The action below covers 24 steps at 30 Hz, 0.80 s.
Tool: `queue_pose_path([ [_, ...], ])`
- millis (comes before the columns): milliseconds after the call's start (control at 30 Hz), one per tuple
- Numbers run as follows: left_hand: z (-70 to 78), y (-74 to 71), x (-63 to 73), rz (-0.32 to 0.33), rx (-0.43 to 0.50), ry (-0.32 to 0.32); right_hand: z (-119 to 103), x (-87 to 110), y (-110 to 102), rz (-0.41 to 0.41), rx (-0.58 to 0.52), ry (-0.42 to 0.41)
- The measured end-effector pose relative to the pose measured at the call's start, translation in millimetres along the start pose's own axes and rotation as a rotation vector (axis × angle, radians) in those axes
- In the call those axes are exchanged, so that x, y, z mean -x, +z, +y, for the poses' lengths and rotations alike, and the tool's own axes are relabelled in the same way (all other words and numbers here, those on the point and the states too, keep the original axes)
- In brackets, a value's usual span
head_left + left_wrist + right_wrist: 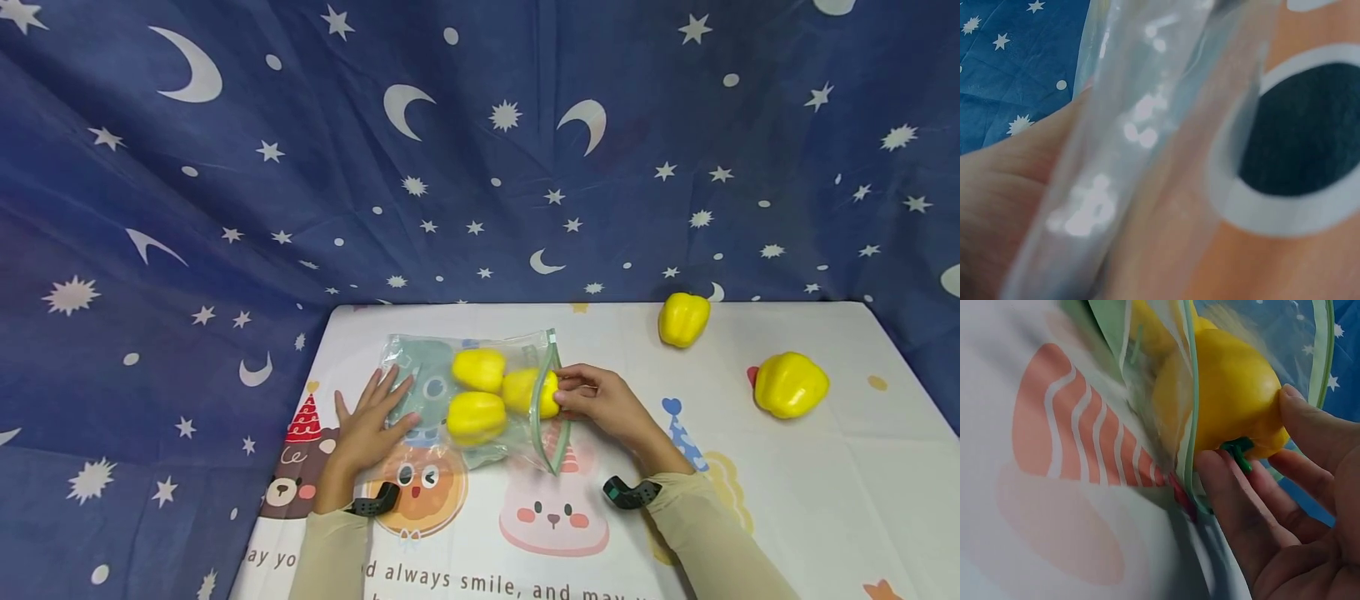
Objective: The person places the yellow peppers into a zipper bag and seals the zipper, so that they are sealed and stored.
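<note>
A clear zip bag (427, 367) with a green-edged mouth lies flat, its mouth facing right. Inside it are two yellow bell peppers, one upper (478, 369) and one lower (476, 418). A third yellow bell pepper (1229, 387) sits partly within the mouth, its green stem (1239, 453) facing outward. My right hand (606, 406) grips this pepper by its stem end, fingers and thumb around it. With fingers spread, my left hand (372, 427) rests on the bag's closed left end. The left wrist view is mostly filled by blurred plastic (1122, 144).
Two more yellow bell peppers lie on the table at right, one by the back edge (684, 320) and one farther right (791, 385). A printed white cloth (862, 483) covers the table. Behind and at left hangs a blue star-patterned curtain (450, 167).
</note>
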<state>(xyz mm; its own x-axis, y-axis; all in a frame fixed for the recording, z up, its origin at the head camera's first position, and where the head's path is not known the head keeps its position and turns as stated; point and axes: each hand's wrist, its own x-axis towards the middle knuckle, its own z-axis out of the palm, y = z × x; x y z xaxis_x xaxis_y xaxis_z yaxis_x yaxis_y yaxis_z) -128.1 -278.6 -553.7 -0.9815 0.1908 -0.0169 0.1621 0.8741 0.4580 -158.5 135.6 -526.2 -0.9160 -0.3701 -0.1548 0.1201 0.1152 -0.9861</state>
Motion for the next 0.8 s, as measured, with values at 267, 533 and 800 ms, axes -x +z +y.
queue_pose_path([
  [267,-0.5,0.1,0.4,0.003,-0.006,0.004,-4.3,-3.4,7.7,-0.014,-0.004,0.01],
  [533,-1.5,-0.9,0.5,0.004,0.001,0.01,-5.5,-5.8,11.9,-0.012,0.055,0.01],
  [800,-3.0,-1.3,0.8,0.004,0.017,0.023,3.2,-9.7,8.6,-0.031,0.134,0.039],
])
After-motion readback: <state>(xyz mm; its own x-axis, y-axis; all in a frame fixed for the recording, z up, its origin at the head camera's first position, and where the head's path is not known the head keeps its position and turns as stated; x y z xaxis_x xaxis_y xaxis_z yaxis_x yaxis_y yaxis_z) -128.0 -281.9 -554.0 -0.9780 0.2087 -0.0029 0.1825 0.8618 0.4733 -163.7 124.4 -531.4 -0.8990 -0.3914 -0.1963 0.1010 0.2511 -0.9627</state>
